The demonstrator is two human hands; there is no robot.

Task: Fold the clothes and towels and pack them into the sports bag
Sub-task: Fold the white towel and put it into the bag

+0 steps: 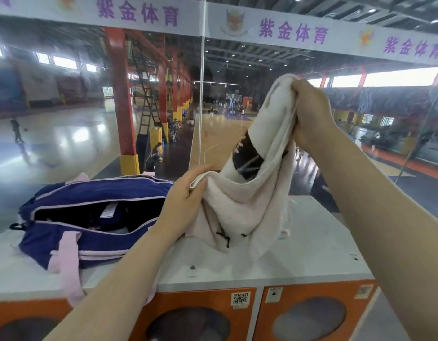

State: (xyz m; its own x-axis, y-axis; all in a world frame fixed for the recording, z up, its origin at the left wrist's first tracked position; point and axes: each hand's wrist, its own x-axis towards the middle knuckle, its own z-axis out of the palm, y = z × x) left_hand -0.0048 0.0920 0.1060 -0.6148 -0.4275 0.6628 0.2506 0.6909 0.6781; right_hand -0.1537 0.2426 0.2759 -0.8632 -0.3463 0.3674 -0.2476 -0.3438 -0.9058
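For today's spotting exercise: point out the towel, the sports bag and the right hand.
towel (240, 207): head view, on its pale hanging middle.
sports bag (95, 190): head view, on its navy top panel.
right hand (308, 112): head view, on its back.

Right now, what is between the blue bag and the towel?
In the head view, only the left hand sits between the sports bag and the pale towel, its fingers pinching the towel's edge.

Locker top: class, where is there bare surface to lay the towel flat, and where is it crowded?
Bare white locker top lies right of and in front of the hanging towel, out to the right edge. The left side is crowded: the open sports bag and its pink straps fill it. Both hands grip the towel.
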